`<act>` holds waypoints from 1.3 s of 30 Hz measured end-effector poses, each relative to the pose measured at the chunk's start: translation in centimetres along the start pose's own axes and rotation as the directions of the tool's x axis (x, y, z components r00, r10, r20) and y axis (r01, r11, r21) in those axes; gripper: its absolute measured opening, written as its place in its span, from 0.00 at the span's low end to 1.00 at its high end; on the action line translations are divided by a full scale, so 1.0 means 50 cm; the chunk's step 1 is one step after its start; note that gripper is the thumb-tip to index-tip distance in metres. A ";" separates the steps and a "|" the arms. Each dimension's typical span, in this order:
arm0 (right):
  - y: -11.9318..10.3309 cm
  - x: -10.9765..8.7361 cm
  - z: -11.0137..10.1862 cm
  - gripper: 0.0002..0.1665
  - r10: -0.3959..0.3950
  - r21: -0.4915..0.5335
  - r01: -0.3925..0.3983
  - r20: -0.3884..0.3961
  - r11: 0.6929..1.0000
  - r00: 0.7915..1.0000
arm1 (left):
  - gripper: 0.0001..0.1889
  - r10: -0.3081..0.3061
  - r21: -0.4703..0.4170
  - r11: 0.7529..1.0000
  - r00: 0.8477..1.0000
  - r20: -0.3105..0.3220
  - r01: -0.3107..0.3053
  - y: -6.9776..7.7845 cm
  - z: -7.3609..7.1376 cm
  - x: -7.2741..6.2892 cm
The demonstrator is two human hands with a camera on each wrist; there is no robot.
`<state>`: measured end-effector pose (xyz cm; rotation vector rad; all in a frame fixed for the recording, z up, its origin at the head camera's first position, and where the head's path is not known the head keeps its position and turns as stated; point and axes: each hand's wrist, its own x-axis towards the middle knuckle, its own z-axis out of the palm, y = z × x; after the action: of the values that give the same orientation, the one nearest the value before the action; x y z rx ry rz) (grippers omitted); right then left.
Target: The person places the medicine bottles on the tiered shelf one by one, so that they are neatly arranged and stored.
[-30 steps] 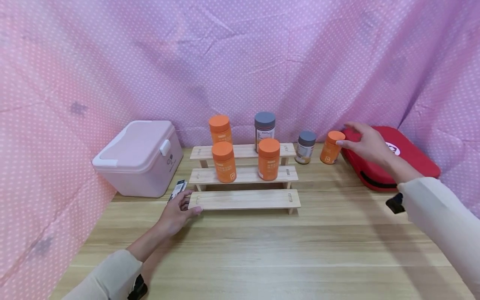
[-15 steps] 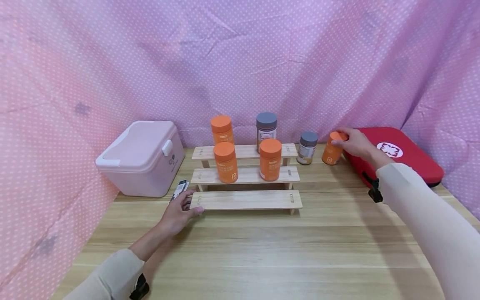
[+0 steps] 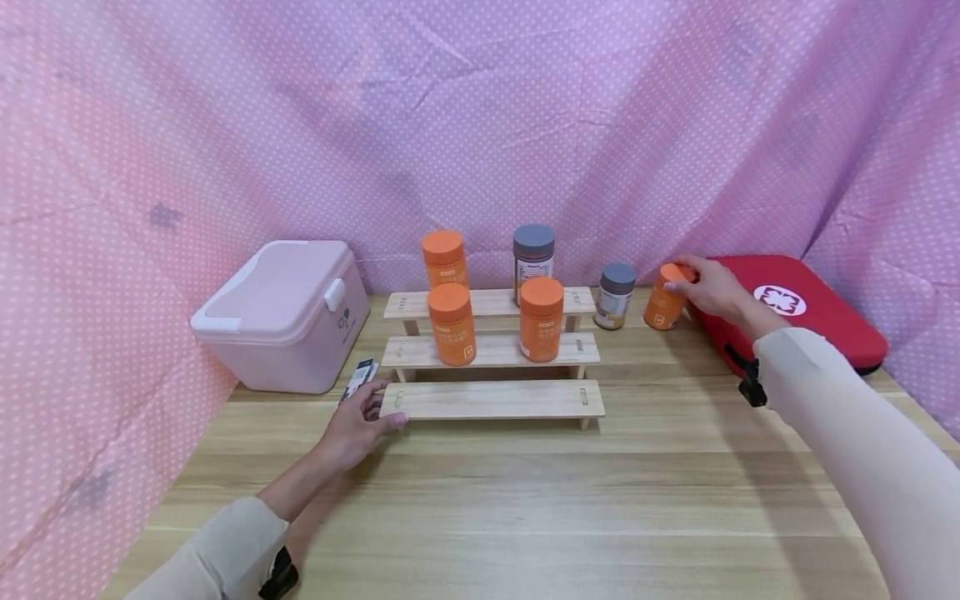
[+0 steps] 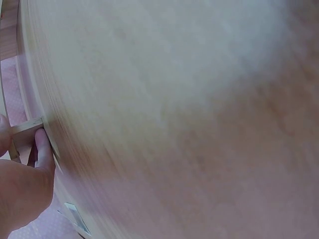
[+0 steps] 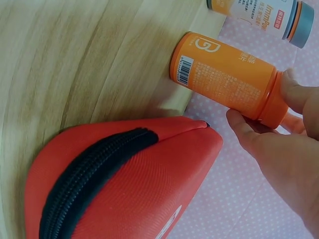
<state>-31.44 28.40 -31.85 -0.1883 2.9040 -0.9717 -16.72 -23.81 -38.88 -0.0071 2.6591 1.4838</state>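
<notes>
1. Far left: a tug or twist by the left hand [image 3: 352, 429] could shift the wooden rack [image 3: 491, 401]. Its thumb and curled fingers close round the left end of the lowest step, no wider than the wood between them.
2. Middle: such a jolt might topple the paired orange bottles [image 3: 452, 325] on the middle step, as the boards are narrow.
3. Right of the rack: a sideways swing could knock the small grey-capped bottle [image 3: 615, 298], standing near the held one.
4. Far right: the smooth cap of the far-right orange bottle [image 3: 662, 308] might slip if held loosely, or the bottle might catch the red case [image 3: 817, 308] beside it. The right hand [image 3: 712, 292] pinches that cap between thumb and fingers; the bottle is on the surface [image 3: 525, 500].
</notes>
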 end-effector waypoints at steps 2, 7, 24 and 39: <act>0.001 0.001 0.000 0.36 -0.001 -0.001 0.001 0.000 1.000 1.000 | 0.35 0.001 0.000 1.000 1.000 -0.001 -0.001 0.000 0.000 0.000; 0.003 -0.003 0.000 0.33 -0.040 -0.029 0.040 -0.015 0.999 0.999 | 0.34 0.004 -0.003 1.000 1.000 0.004 -0.004 0.001 0.000 0.000; -0.030 -0.160 -0.017 0.30 -0.310 -0.116 0.295 -0.136 0.948 0.941 | 0.35 -0.009 0.020 1.000 1.000 0.000 0.009 0.001 0.001 -0.001; -0.116 -0.260 -0.027 0.32 -0.463 -0.023 0.464 -0.121 0.886 0.878 | 0.35 -0.001 0.019 1.000 1.000 0.001 0.001 0.001 -0.001 0.001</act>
<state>-18.18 26.41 -26.86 -0.8922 3.0297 -1.0812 -16.76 -23.81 -38.84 -0.0060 2.6721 1.4583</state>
